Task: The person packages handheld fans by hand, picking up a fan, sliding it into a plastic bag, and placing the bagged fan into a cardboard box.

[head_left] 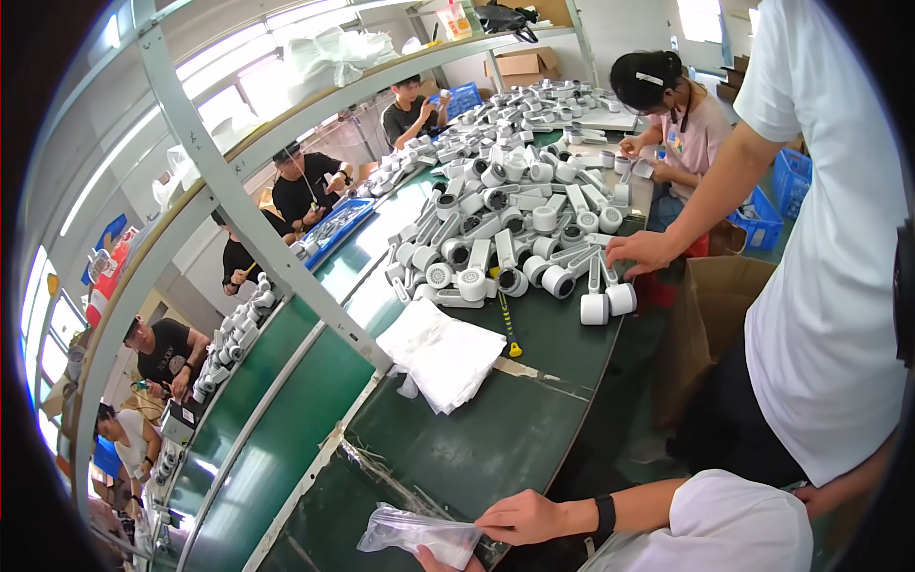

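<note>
So down at the near edge of the green surface (496, 439) there's a clear plastic bag (419, 536) with something pale and whitish inside. The right hand (522, 518) sits at the bag's right end, fingers closed down on the film there, pinching it. The left hand (440, 562) only pokes in under the bag at the frame's bottom edge, so I can't tell if it's gripping or just propping the bag up.

Handling-wise, I'd guess the bag is super light and floppy. The film is crinkly, wrinkles all over, no stiffness, and probably a bit slick, so a flat-palm hold would slide. A pinch at the open end or a corner looks like the way to go, with the other hand cradling the lump inside so it doesn't swing or drop out. It doesn't look fragile, but thin film tears if yanked.

Beyond the bag, farther up the surface, lies a stack of white bags (443, 355), then a big heap of white handheld devices (515, 229). A standing person's hand (640, 252) rests on that heap's right side.
</note>
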Demonstrator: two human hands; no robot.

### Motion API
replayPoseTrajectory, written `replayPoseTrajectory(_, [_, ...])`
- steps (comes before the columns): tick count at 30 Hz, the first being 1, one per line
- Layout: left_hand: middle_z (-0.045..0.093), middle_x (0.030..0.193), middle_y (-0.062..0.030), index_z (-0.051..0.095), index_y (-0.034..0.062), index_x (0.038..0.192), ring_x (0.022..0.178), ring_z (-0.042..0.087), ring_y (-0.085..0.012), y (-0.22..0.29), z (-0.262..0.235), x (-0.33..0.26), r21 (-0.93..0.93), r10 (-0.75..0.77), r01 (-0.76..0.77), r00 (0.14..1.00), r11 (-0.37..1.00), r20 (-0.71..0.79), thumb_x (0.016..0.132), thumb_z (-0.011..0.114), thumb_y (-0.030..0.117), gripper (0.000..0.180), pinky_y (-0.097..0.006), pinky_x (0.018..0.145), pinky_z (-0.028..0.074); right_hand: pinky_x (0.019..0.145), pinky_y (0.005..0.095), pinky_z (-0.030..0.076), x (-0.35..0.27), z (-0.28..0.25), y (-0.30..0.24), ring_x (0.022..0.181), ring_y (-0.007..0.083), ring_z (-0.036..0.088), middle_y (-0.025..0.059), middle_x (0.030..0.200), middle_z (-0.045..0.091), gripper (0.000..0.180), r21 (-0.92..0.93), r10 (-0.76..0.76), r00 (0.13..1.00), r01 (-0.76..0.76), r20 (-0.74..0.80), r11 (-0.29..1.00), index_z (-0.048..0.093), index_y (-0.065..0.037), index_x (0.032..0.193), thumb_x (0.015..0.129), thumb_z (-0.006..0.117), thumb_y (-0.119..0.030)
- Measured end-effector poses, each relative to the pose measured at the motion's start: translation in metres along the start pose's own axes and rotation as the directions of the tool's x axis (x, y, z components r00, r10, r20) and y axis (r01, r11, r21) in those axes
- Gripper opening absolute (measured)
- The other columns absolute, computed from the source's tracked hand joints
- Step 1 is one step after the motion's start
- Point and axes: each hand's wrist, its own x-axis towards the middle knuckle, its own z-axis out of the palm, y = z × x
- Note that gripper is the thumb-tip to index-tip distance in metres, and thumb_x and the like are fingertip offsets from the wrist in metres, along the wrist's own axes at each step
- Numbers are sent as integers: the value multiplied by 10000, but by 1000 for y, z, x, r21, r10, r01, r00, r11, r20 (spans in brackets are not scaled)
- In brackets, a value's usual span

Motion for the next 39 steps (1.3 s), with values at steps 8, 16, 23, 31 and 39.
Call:
replayPoseTrajectory(8, [465, 1376, -156, 361, 76, 1420, 1255, 437, -363, 3, 11, -2, -5, 134, -134, 991, 991, 18, 953, 497, 173, 496, -511, 1045, 371, 541, 272, 539, 7, -2, 4, 612, 175, 654, 50, 807, 681, 145, 97, 78, 997, -78, 5, 992, 689, -53, 932, 795, 696, -100])
replayPoseTrajectory(16, [455, 1373, -161, 328, 78, 1448, 1235, 449, -370, 59, 11, -54, 125, 248, -236, 964, 964, -97, 864, 490, 23, 609, -504, 1022, 395, 579, 289, 528, 19, 1, 12, 608, 164, 650, 48, 743, 674, 179, 49, 389, 874, -419, 291, 907, 711, -87, 907, 862, 657, -251])
replayPoseTrajectory(23, [520, 1268, -154, 335, 24, 1426, 1119, 541, -308, 122, -73, -144, 463, 459, -328, 865, 823, -203, 708, 636, -34, 780, -441, 907, 485, 587, 281, 523, 23, -2, 13, 625, 168, 653, 56, 773, 682, 161, 42, 393, 848, -435, 356, 900, 713, -80, 906, 856, 667, -226])
replayPoseTrajectory(31, [607, 1112, -141, 455, -23, 1302, 1030, 608, -276, 145, -185, -245, 618, 655, -295, 564, 728, -503, 634, 593, -42, 683, -388, 882, 518, 524, 239, 467, 25, 10, 15, 560, 129, 593, 88, 706, 650, 77, 5, 352, 889, -369, 294, 929, 704, -20, 861, 793, 699, -56])
replayPoseTrajectory(39, [619, 955, -120, 536, -2, 1117, 739, 622, -231, 118, -299, -385, 484, 451, -7, 372, 875, -811, 740, 591, -75, 387, -347, 539, 519, 581, 261, 421, 16, 24, -6, 622, 138, 526, 73, 722, 573, 49, -51, 292, 871, -297, 394, 954, 649, 20, 861, 812, 647, 12])
